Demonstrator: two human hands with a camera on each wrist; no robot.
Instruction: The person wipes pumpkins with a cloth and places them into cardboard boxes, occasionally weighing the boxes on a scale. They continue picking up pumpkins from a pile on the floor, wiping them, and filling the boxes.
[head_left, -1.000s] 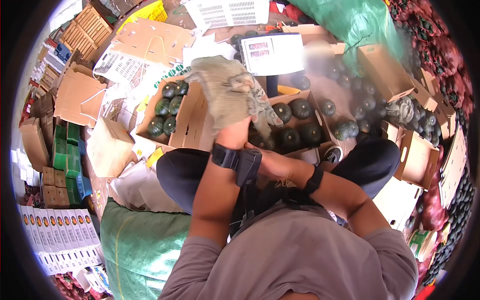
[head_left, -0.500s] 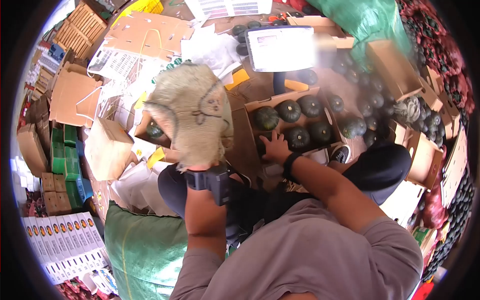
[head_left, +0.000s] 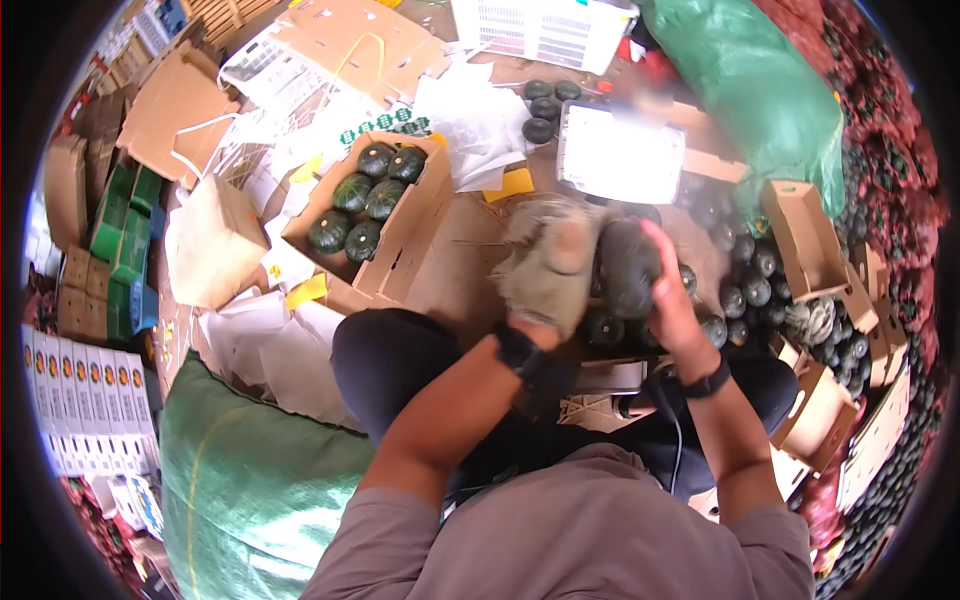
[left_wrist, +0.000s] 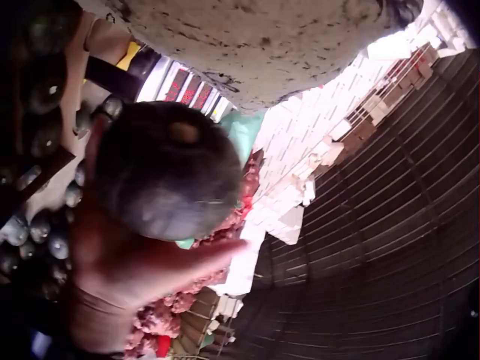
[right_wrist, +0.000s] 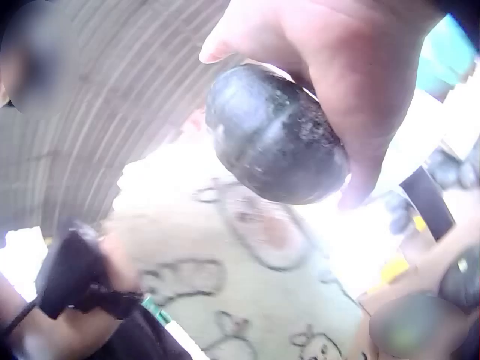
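Observation:
My right hand (head_left: pixel 680 305) holds a dark green pumpkin (head_left: pixel 628 270) up in front of me. The fingers and thumb curl round it, as the right wrist view also shows. My left hand, with a black device on its wrist, is covered by a beige cloth (head_left: pixel 545 265) printed with cartoon drawings. That cloth is right beside the pumpkin's left side; the fingers under it are hidden. In the left wrist view the pumpkin (left_wrist: pixel 169 176) shows a pale stem scar close below the cloth. Under the hands, more pumpkins (head_left: pixel 604 328) sit in a partly hidden cardboard box.
To the left stands an open cardboard box (head_left: pixel 412 250) packed with several pumpkins. A white scale display (head_left: pixel 620 152) is beyond my hands. Loose pumpkins (head_left: pixel 755 290) lie on the floor to the right. A green sack (head_left: pixel 260 480) is at my left side.
The right hand went from beside the left wrist into the near box, and has now lifted a pumpkin from there. The cloth-covered left hand swung left, then right to the pumpkin.

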